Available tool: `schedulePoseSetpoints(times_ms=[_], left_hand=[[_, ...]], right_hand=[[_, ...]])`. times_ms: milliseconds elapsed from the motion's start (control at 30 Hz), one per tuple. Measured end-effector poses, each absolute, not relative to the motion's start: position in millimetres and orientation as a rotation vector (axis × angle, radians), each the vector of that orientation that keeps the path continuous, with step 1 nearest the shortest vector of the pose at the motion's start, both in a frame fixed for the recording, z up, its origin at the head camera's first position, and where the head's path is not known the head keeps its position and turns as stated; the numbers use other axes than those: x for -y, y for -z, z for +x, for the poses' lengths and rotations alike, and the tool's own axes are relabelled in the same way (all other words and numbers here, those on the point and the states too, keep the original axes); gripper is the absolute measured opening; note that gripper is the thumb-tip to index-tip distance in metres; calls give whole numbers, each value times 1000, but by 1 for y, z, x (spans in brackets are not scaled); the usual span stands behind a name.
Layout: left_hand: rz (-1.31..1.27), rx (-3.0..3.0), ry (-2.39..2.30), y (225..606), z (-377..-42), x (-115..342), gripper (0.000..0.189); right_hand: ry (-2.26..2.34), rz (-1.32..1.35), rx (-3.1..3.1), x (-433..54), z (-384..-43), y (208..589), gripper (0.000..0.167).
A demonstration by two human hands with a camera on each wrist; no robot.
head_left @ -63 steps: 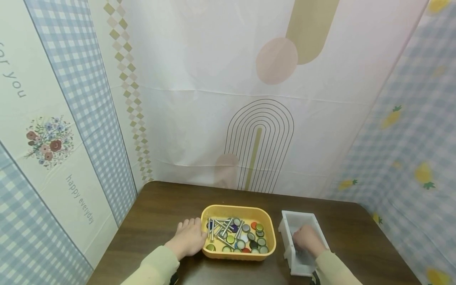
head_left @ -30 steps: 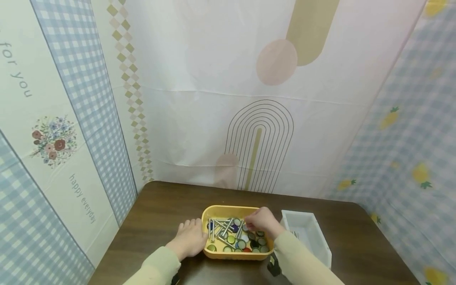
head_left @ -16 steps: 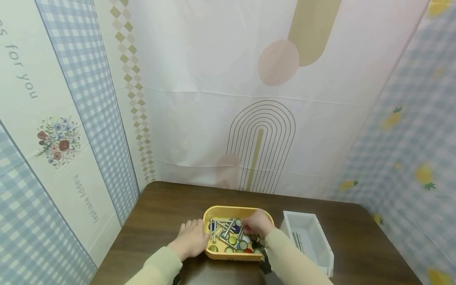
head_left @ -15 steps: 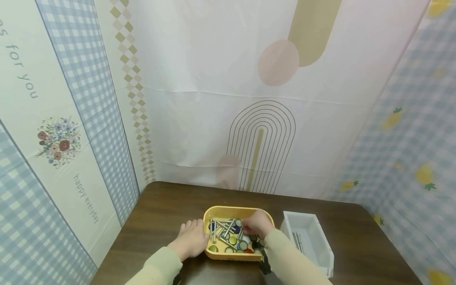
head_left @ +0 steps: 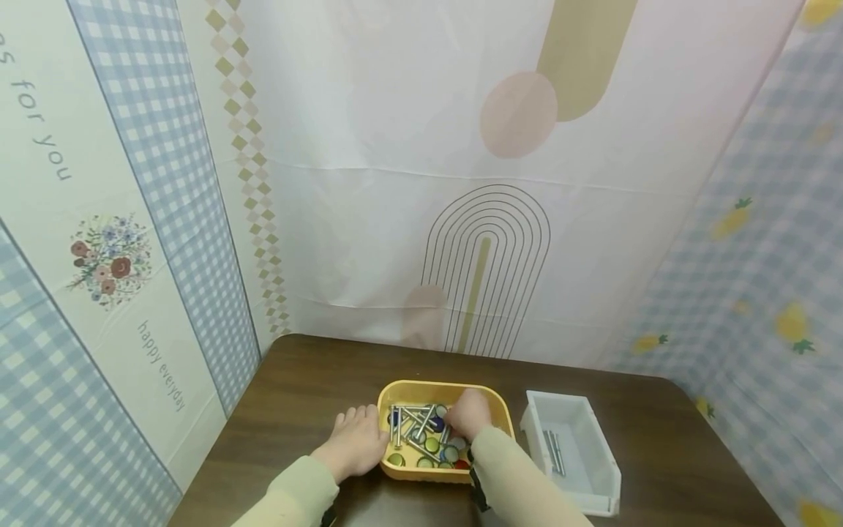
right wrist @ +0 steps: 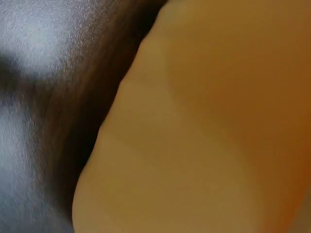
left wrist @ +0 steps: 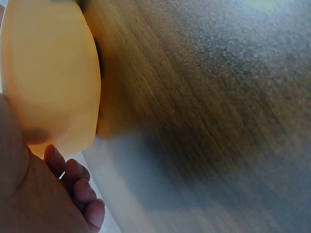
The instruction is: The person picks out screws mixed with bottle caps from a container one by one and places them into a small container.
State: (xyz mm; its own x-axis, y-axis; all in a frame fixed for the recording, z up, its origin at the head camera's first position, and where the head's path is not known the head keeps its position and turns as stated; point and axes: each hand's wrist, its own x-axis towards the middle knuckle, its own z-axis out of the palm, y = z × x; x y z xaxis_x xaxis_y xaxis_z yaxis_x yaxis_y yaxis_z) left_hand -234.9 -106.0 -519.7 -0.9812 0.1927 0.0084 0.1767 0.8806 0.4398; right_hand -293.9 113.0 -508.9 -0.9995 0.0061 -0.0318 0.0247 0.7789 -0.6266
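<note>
A yellow plastic bin (head_left: pixel 431 475) holds several metal bolts (head_left: pixel 415 448) and bottle caps (head_left: pixel 432 444) of mixed colours. My left hand (head_left: pixel 356 439) rests against its left side, thumb side at the rim, other fingers extended over the table. In the left wrist view, the palm and loosely bent fingers (left wrist: pixel 77 182) lie beside the bin's wall. Inside the bin, my right hand (head_left: pixel 470 416) has its fingers curled at the upper end of a slanted bolt (head_left: pixel 445 437). I cannot tell whether they pinch it, since the hand hides the fingertips. The bin's wall (right wrist: pixel 160 160) fills most of the right wrist view.
To the right stands a white plastic bin (head_left: pixel 602 487) with a few bolts (head_left: pixel 555 452) lying along its left part. Both bins are on a dark brown wooden table (head_left: pixel 316 366). A printed cloth (head_left: pixel 369 241) hangs behind the table.
My right hand has moved left from the white bin into the yellow bin, then shifted slightly among the bolts and caps. Bolts now show in the white bin. The left hand stays put.
</note>
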Motion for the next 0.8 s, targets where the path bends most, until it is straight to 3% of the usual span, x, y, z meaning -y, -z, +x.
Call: schedulePoseSetpoints(times_ms=[200,500,800], left_hand=[[297,-3006,-708,518,-235,105,32],[278,-2995,-714,521,-234,106,29],[261,-2954,-709,518,-236,105,30]], right_hand=[[951,15,-3012,-110,-292,508,41],[1120,111,-2835,-112,-293,512,22],[1226,224,-2681,-115,-298,509,19]])
